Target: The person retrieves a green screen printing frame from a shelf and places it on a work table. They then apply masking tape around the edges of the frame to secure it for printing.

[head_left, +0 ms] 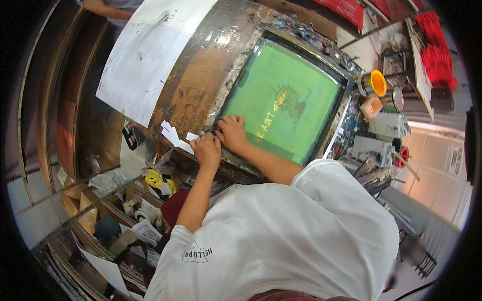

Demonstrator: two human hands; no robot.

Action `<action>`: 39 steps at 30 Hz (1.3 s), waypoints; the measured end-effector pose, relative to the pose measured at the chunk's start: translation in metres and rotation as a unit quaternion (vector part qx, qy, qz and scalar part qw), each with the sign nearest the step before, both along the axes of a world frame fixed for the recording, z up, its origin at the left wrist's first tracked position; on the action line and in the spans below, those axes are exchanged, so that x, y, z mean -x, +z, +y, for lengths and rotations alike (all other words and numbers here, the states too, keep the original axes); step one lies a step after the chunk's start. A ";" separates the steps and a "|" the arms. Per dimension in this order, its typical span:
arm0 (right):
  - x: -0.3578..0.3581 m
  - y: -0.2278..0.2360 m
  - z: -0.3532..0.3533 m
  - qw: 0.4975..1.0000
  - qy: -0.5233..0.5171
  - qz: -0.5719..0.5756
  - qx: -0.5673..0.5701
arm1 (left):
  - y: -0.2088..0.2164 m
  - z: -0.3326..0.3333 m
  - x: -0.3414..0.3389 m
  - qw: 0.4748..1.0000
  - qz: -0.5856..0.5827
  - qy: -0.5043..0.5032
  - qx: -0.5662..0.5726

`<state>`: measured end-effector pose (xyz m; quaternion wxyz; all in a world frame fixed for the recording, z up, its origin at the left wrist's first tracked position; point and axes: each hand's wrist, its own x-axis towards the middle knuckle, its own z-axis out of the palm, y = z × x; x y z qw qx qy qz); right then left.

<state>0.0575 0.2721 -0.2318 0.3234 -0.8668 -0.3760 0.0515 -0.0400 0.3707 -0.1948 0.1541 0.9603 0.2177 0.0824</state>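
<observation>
A screen-printing frame (346, 83) with green mesh (261, 75) lies on the worktable; its mesh carries a spiky-haired cartoon figure and yellowish lettering. At the frame's near-left corner my two hands come close together. My left hand (207, 150) is closed, fingers bent and pressed together, just outside the frame's edge. Beside it lie several white paper strips (173, 134). My right hand (233, 133) rests over the corner of the mesh and frame, fingers curled and thumb toward the left hand. Whatever is between the fingers of either hand is too small or hidden to make out.
A large white sheet (145, 55) covers the table's far left. An open can of yellow-orange ink (372, 83), an orange-stained tub (371, 106) and a whitish jug (389, 124) stand right of the frame. Cluttered shelves (120, 220) sit lower left. Another person's arm (103, 9) shows at top left.
</observation>
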 end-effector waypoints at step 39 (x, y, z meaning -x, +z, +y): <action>0.022 -0.014 0.058 0.938 -0.133 0.313 0.071 | 0.027 0.094 0.005 0.933 0.126 -0.250 0.226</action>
